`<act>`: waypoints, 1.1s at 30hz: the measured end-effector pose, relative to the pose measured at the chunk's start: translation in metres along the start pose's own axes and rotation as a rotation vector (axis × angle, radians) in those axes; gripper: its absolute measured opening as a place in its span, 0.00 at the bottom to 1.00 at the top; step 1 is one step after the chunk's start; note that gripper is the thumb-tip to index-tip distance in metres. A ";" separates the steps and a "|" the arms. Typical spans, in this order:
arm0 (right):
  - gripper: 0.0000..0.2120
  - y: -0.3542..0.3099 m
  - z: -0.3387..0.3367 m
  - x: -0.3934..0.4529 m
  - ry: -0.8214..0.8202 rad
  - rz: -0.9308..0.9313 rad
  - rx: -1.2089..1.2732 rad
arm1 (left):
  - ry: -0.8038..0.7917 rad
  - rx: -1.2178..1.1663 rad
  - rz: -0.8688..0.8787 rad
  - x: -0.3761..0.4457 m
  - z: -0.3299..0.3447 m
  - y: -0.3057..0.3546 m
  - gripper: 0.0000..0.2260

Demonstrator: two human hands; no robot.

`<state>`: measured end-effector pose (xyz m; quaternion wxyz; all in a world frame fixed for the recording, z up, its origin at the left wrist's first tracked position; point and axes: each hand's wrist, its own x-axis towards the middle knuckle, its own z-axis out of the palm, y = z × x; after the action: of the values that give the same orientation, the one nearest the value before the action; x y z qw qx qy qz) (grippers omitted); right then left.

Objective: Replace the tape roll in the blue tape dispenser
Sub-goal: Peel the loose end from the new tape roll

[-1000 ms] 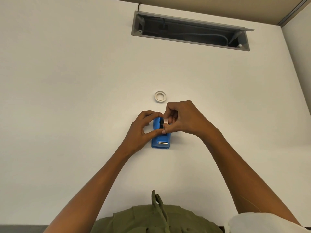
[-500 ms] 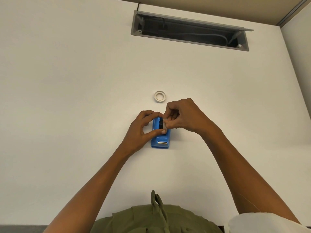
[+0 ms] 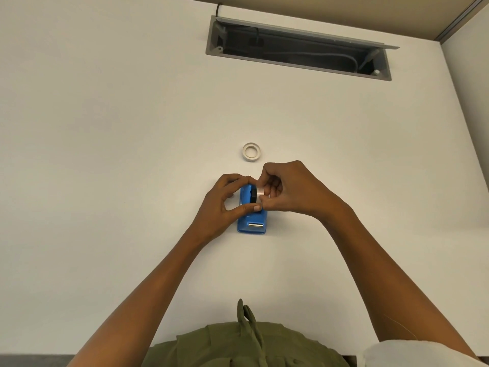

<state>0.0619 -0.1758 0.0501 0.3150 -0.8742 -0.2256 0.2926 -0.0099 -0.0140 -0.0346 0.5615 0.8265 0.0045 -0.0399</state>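
Nearest: olive-green garment (image 3: 246,345) w/ a drawstring at the bottom edge, a white sleeve (image 3: 412,354) at lower right. Both bare forearms reach fwd over the white table (image 3: 105,154).

Mid-table: blue tape dispenser (image 3: 251,221) sits flat, metal cutter end toward the person. No brand, label or writing legible on it. Left hand (image 3: 225,205) grips the dispenser from its left side, thumb across the near part of the body, fingers curled over the far end. Right hand (image 3: 291,189) is curled, thumb and fingertips pinching a small tape roll (image 3: 260,192) at the dispenser's open well, beside the black hub (image 3: 254,195). Can't tell if the roll is seated or just above the well.

Just beyond the hands: a white empty-looking tape ring (image 3: 252,152) lies flat, apart from the dispenser.

Far edge: grey cable tray (image 3: 296,49) recessed in the table, flap open, cables inside.
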 end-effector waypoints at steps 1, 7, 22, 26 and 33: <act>0.12 -0.001 0.001 0.001 0.005 -0.004 -0.030 | 0.001 0.001 0.002 0.000 0.000 0.000 0.19; 0.07 -0.003 -0.001 0.007 0.030 -0.020 -0.040 | 0.004 0.004 0.007 0.000 -0.001 -0.001 0.20; 0.01 0.007 -0.002 -0.001 0.082 -0.041 0.139 | 0.009 -0.007 -0.024 -0.001 0.001 -0.002 0.22; 0.13 0.006 -0.001 0.000 0.032 -0.003 0.115 | -0.001 0.023 -0.022 0.000 0.000 -0.003 0.22; 0.06 0.004 -0.007 0.009 0.020 0.000 0.157 | -0.009 0.002 -0.040 0.001 0.000 -0.001 0.22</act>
<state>0.0736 -0.1760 0.0487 0.3845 -0.8498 -0.1987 0.3008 -0.0093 -0.0134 -0.0355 0.5596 0.8268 0.0185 -0.0549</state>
